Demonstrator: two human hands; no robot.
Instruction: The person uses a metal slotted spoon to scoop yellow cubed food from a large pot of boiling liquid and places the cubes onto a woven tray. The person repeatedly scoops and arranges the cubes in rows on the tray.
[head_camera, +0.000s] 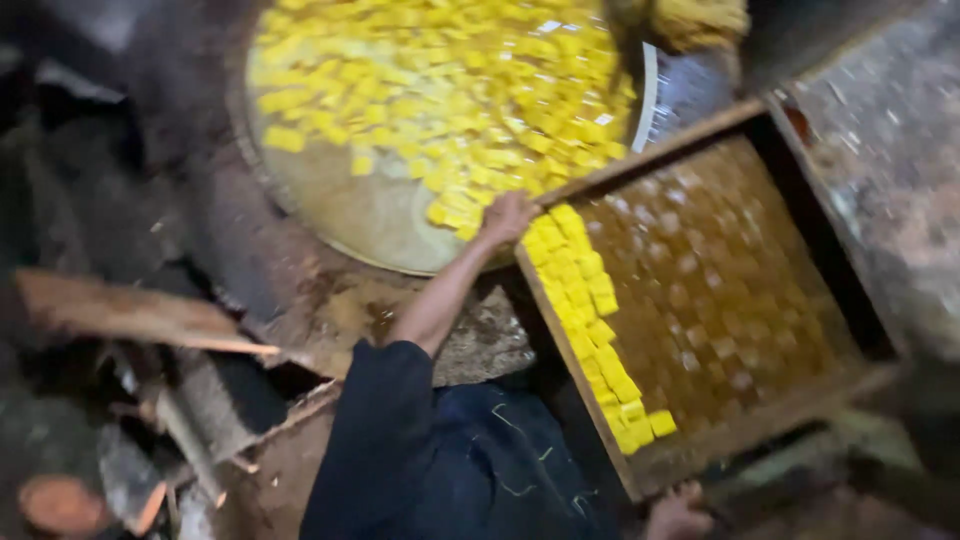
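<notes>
A wooden tray (745, 425) with a wet brown floor holds a row of yellow cubes (590, 310) along its left wall. My left hand (508, 218) grips the tray's far left corner, right at the rim of a big round pan (330, 215). The pan holds pale liquid and many floating yellow cubes (450, 80). My right hand (678, 515) shows only partly at the bottom edge, closed on the tray's near corner. My dark sleeve and dark blue clothing fill the lower middle.
The pan sits in a dark, sooty stove surround (215, 230). Wooden planks and firewood (130, 315) lie at lower left. A rough grey surface (890, 150) lies to the right of the tray. A metal edge (650, 95) shows by the pan's right rim.
</notes>
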